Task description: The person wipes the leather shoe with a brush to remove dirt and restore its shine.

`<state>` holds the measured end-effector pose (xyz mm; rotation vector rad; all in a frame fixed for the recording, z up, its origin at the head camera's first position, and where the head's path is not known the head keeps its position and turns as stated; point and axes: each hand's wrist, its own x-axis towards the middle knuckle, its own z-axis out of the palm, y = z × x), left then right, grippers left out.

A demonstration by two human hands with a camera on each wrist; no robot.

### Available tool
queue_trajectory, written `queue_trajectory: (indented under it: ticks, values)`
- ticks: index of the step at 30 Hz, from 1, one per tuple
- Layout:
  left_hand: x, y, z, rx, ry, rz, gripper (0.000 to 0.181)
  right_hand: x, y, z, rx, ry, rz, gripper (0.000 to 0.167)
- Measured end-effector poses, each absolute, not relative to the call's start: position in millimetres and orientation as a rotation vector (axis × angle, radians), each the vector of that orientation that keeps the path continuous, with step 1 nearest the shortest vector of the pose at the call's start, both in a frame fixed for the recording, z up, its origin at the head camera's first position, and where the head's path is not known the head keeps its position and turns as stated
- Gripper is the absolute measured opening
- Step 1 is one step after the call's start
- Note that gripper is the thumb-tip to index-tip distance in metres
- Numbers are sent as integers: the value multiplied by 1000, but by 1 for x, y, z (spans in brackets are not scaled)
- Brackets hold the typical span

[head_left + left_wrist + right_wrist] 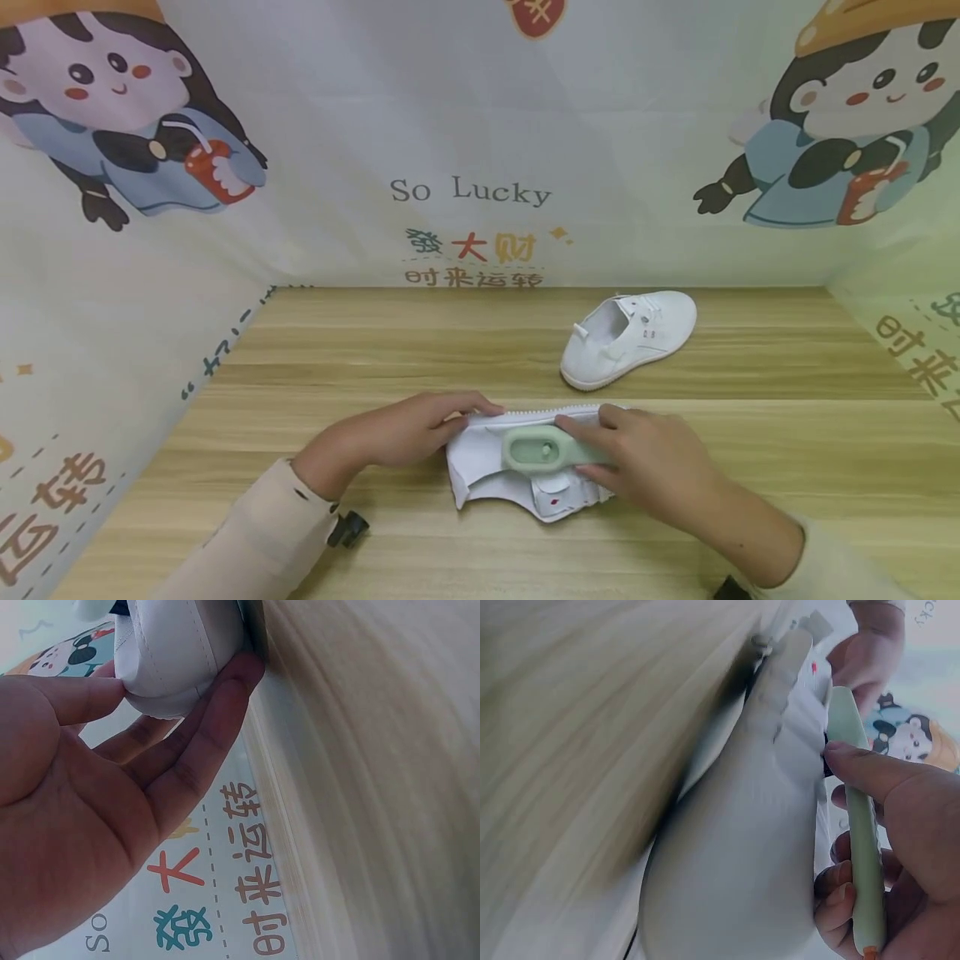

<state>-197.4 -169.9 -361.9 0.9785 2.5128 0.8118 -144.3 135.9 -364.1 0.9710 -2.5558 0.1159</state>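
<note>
A white shoe lies on its side on the table, its sole edge toward the back and its opening toward me. My left hand grips the heel end; in the left wrist view, thumb and fingers pinch the heel. In my right hand is a pale green brush with a hollowed oval head, held against the shoe's upper side. The right wrist view shows fingers and thumb round its handle, alongside the white toe. Its bristles are mostly hidden.
A second white shoe stands upright farther back, right of centre, toe pointing right. The wood-grain table meets a printed cloth backdrop at the rear and both sides. A black wrist mount sits at the left sleeve.
</note>
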Motion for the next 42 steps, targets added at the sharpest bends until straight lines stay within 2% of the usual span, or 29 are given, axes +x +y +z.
queue_trajectory:
  ticks: [12, 24, 33, 37, 42]
  values:
    - [-200, -166, -362, 974, 2522, 802, 40, -135, 190, -360, 849, -2493, 119, 54]
    - [-200, -166, -361, 957, 2550, 783, 40, -127, 222, -361, 789, -2486, 157, 57]
    - [-198, -166, -362, 886, 2576, 778, 40, -129, 242, -357, 620, -2602, 443, 54]
    - [-199, -166, -366, 897, 2593, 770, 43, -135, 256, -359, 572, -2681, 574, 45]
    - [-201, -166, -368, 907, 2614, 755, 43, -147, 274, -363, 536, -2827, 662, 20]
